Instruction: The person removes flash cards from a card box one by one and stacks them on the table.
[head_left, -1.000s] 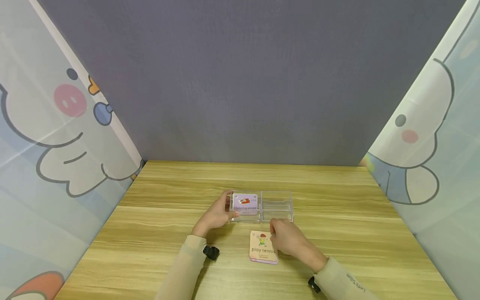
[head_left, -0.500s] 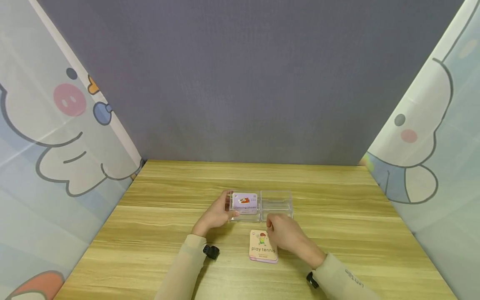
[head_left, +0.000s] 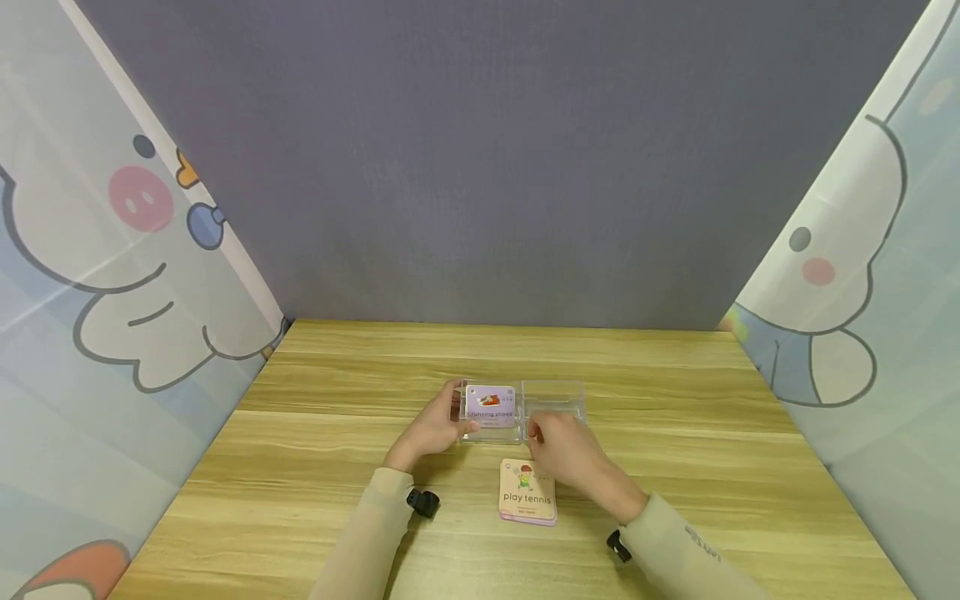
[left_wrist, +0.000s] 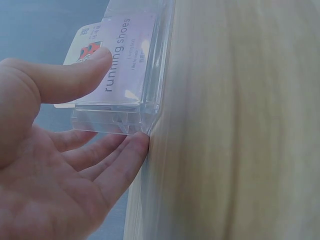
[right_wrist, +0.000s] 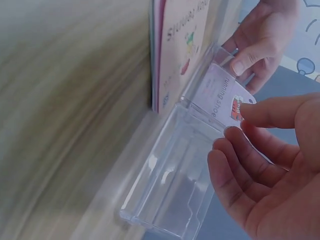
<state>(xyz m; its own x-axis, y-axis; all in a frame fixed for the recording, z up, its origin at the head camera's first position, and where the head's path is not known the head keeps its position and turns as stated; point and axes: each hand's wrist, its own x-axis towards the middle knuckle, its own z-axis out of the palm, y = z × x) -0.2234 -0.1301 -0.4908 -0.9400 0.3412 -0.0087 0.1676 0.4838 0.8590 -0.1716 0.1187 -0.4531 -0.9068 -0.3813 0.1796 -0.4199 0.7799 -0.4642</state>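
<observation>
A clear plastic box (head_left: 555, 389) with two compartments lies on the table. Its left compartment holds a lilac "running shoes" card (head_left: 491, 402). My left hand (head_left: 432, 429) grips the box's left end, with the thumb over the front and the fingers at the side, as the left wrist view shows. My right hand (head_left: 566, 450) hovers at the front of the right compartment. In the right wrist view its fingers are loosely bent, thumb and index finger close together, and I see nothing held. Closer to me lies a stack of cards (head_left: 527, 500) with "play tennis" on top.
The wooden table (head_left: 315, 467) carries the box and the cards. A grey panel (head_left: 480, 167) rises behind it, and cartoon-printed curtains (head_left: 67, 350) flank both sides. A black wrist camera (head_left: 424, 503) is strapped near my left sleeve.
My right hand has moved forward and slightly left, from beside the card stack to over the front of the right compartment. The left hand, box and stack look unmoved.
</observation>
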